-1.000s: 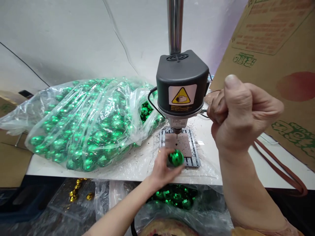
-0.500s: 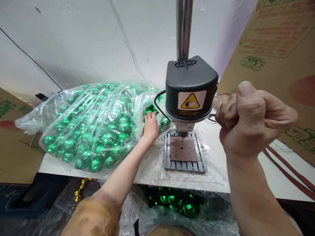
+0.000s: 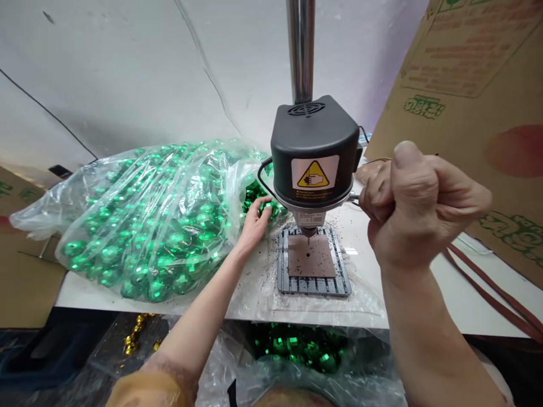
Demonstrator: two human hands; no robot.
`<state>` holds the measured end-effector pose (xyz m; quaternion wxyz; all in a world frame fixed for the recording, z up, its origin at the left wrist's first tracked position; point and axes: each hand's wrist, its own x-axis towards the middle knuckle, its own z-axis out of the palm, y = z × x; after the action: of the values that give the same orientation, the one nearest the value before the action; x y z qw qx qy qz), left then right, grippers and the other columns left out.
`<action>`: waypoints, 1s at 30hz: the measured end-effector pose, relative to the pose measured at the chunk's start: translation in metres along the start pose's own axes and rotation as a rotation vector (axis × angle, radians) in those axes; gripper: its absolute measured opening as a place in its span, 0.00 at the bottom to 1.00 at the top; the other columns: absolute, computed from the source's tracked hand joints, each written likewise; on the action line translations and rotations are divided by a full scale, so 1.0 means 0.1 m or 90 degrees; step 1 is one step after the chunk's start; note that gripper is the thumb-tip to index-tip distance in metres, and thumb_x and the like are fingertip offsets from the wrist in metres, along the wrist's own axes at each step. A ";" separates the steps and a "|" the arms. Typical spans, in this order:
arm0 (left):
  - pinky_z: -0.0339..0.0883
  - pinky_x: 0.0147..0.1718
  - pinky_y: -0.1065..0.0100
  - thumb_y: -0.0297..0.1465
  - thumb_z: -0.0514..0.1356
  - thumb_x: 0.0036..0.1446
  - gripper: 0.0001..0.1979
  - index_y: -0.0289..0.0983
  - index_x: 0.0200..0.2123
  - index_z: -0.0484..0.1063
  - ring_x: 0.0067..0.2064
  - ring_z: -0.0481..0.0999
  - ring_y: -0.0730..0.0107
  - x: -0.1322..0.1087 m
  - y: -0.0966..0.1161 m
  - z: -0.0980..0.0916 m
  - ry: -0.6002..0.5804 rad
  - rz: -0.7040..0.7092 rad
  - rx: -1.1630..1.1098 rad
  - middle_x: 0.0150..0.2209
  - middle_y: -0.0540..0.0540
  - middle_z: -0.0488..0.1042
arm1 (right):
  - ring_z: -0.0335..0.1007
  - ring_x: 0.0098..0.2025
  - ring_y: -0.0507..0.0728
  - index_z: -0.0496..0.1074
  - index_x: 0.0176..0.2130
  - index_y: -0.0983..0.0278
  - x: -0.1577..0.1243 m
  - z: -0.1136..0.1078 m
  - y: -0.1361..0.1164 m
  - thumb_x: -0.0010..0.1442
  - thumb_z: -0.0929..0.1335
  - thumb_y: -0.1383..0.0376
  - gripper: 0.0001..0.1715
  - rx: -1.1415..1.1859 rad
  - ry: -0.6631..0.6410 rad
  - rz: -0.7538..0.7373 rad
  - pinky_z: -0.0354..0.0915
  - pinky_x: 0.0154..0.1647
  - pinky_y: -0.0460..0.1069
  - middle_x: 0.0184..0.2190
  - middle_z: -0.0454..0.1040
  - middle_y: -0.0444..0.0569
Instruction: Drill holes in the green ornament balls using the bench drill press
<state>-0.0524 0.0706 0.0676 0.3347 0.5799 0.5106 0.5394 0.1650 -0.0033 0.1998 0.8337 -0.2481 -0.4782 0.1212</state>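
A small black drill press [image 3: 314, 150] with a yellow warning label stands on the white table. My right hand [image 3: 413, 209] is closed in a fist round its feed lever [image 3: 354, 197], whose end the fingers hide. Below the bit, a brown square plate [image 3: 311, 264] with a dark hole lies on the grey slotted base [image 3: 292, 285]. At the mouth of a clear plastic bag [image 3: 235, 195] full of shiny green faceted balls [image 3: 159, 288], my left hand [image 3: 255, 223] pinches a green ball [image 3: 268, 207] between thumb and fingers.
Dark shavings lie scattered round the base. Cardboard boxes stand at the right [image 3: 479, 147] and far left [image 3: 25, 271]. More green balls [image 3: 297, 345] sit in plastic under the table's front edge. A brown strap [image 3: 496, 291] lies at right; gold beads [image 3: 133, 336] hang low at left.
My left hand has drawn back a little from inside the bag's mouth, and a green ball now shows in its fingers. The right fist stays at the lever. The view has shifted slightly.
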 end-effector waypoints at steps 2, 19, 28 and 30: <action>0.78 0.42 0.59 0.44 0.64 0.59 0.19 0.40 0.49 0.68 0.43 0.79 0.64 -0.26 0.01 0.05 -0.055 -0.083 -0.146 0.44 0.45 0.76 | 0.50 0.15 0.45 0.61 0.15 0.63 0.00 0.00 0.00 0.61 0.68 0.67 0.26 0.006 -0.005 0.004 0.51 0.19 0.49 0.11 0.53 0.37; 0.72 0.52 0.60 0.39 0.72 0.51 0.24 0.40 0.50 0.73 0.48 0.79 0.63 -0.82 -0.14 0.36 -0.128 -0.129 -0.225 0.46 0.45 0.80 | 0.48 0.14 0.46 0.61 0.15 0.62 0.00 -0.01 0.02 0.60 0.70 0.64 0.26 0.025 0.007 -0.023 0.48 0.18 0.50 0.10 0.54 0.37; 0.72 0.57 0.54 0.41 0.73 0.50 0.32 0.39 0.56 0.69 0.54 0.78 0.56 -0.83 -0.30 0.47 -0.197 -0.063 -0.172 0.54 0.39 0.77 | 0.48 0.14 0.48 0.60 0.15 0.60 -0.02 -0.01 0.02 0.61 0.69 0.64 0.26 0.010 0.006 -0.026 0.47 0.18 0.52 0.11 0.53 0.38; 0.71 0.58 0.53 0.40 0.73 0.50 0.32 0.38 0.57 0.69 0.55 0.78 0.56 -0.83 -0.32 0.47 -0.202 -0.055 -0.160 0.54 0.39 0.77 | 0.49 0.14 0.48 0.60 0.16 0.60 -0.02 -0.01 0.01 0.61 0.69 0.63 0.26 0.003 0.003 -0.016 0.48 0.19 0.53 0.11 0.54 0.38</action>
<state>-0.0053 0.0073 0.0048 0.5036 0.5889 0.4043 0.4859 0.1650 -0.0040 0.1970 0.8369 -0.2403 -0.4790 0.1111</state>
